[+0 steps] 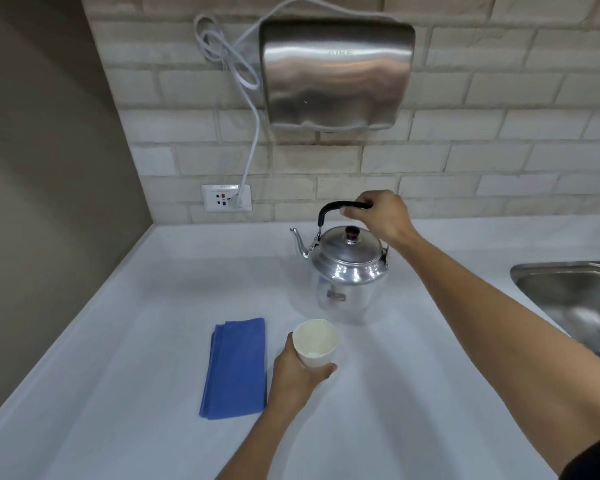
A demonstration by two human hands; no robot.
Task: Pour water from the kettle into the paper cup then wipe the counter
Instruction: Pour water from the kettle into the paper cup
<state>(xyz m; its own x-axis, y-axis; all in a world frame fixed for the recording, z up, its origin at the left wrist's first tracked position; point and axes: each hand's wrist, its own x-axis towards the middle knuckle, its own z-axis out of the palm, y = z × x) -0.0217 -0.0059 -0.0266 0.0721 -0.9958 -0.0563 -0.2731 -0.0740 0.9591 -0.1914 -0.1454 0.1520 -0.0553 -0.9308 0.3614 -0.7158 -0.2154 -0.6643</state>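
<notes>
A shiny metal kettle (345, 282) stands upright on the white counter (136, 306), its spout pointing left. My right hand (381, 216) is closed around the kettle's black handle above the lid. A white paper cup (315, 342) sits just in front of the kettle, and my left hand (297, 374) wraps around its lower side. The cup looks nearly empty inside. A folded blue cloth (235, 368) lies flat on the counter just left of the cup.
A steel sink (575, 299) is set into the counter at the right. On the brick wall hang a metal hand dryer (333, 74) and a socket (226, 198) with the dryer's white cord plugged in. A grey side wall closes the left.
</notes>
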